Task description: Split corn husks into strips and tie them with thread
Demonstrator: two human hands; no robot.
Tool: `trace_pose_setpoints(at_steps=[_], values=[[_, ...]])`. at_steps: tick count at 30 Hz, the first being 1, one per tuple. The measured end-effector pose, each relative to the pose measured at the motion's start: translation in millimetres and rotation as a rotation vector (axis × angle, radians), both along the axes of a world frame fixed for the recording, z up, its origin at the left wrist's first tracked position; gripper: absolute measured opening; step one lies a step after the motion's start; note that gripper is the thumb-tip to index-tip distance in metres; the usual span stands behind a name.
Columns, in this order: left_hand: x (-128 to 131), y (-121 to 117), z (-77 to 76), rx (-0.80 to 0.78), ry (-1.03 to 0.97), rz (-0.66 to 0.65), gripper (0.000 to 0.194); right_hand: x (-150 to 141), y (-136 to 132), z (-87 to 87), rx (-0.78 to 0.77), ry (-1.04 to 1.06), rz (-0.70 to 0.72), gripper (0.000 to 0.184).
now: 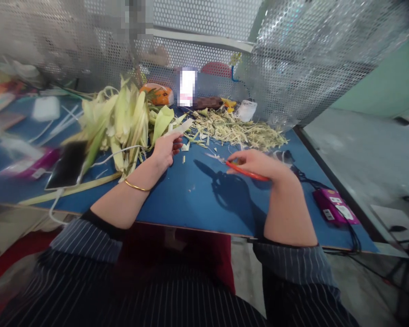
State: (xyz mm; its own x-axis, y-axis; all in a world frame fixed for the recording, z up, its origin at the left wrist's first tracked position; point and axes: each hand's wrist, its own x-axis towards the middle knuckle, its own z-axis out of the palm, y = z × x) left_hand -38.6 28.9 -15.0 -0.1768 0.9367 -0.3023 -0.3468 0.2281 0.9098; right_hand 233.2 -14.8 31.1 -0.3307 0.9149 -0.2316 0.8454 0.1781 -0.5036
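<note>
My left hand (167,149) is closed, its fingers curled, and pinches a pale strip of corn husk (186,126) whose end sticks out beyond the thumb. Red-handled scissors (247,171) are gripped in my right hand (254,162), blades pointing left and a little above the blue table (204,195). Whether the blades are parted is hard to make out. Beside my left hand lies a large heap of whole corn husks (122,118). Beyond both hands spreads a pile of cut husk shreds (236,129), with a few loose bits on the tabletop.
A dark phone (68,163) with a white cable lies at the left. At the back stand an orange packet (158,94) and a lit screen, partly blurred. A purple pack (334,206) with black cables sits near the right edge. Perforated mesh (204,59) closes off the back.
</note>
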Motion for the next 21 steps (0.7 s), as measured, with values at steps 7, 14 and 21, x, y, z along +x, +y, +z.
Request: trace_pose_setpoints(at_steps=[7, 14, 21], values=[[1.1, -2.9, 2.3, -0.030, -0.036, -0.027, 0.006, -12.8, 37.0, -12.5, -0.124, -0.046, -0.082, 0.049], [-0.9, 0.0, 3.1, -0.055, -0.108, -0.026, 0.005, -4.3, 50.7, 33.0, 0.157, -0.421, -0.026, 0.052], [3.1, -4.3, 0.9, -0.049, -0.104, -0.102, 0.004, 18.7, 58.5, 59.9, -0.242, -0.475, 0.251, 0.036]])
